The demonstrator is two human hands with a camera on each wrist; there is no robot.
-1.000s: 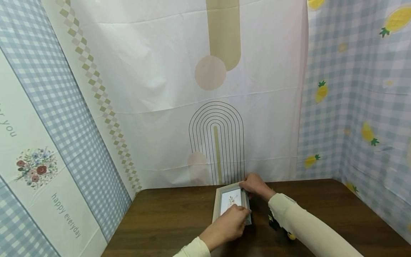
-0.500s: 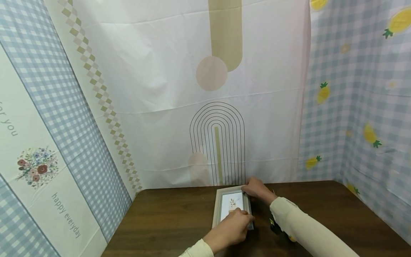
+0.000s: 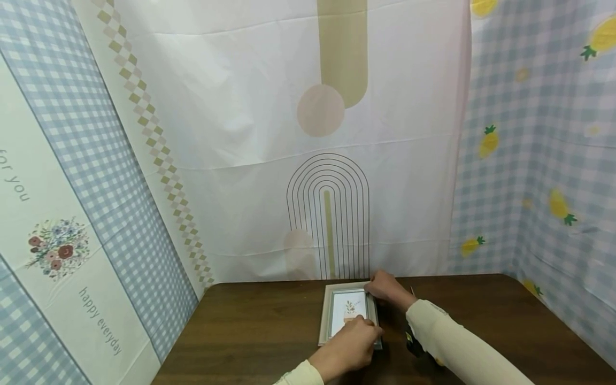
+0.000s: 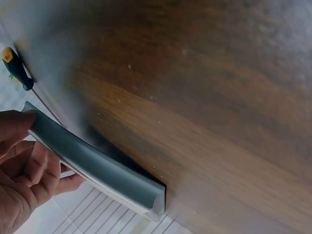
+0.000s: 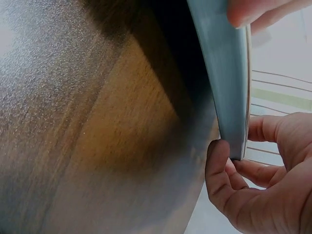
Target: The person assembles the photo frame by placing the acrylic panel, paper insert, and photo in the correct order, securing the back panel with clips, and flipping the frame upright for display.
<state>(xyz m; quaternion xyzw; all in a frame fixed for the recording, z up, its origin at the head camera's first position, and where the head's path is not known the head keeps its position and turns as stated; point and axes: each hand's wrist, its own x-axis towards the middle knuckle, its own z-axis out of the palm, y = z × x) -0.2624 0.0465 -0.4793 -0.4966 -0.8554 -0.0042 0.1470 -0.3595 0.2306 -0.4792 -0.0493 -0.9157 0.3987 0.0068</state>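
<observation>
A pale picture frame (image 3: 329,299) with a small plant print lies face up at the middle of the brown table in the head view. My left hand (image 3: 348,342) reaches across its lower part, fingers at the right side. In the left wrist view its thumb and fingers pinch the frame's grey-blue side (image 4: 97,156). My right hand (image 3: 387,289) holds the far right corner; in the right wrist view, thumb and fingers (image 5: 219,170) grip the end of that side. Fingertips of the other hand (image 5: 243,12) touch the same side higher up. The print is partly covered by the left hand.
A screwdriver with a black and yellow handle (image 4: 17,68) lies on the table (image 3: 240,331), partly hidden under my right forearm in the head view. Behind the table's far edge hangs a white patterned cloth (image 3: 250,214); checked cloths (image 3: 495,187) hang at the sides.
The picture frame has shifted slightly toward me and right, its far edge now more level across the view. Both hands moved along with it, keeping hold.
</observation>
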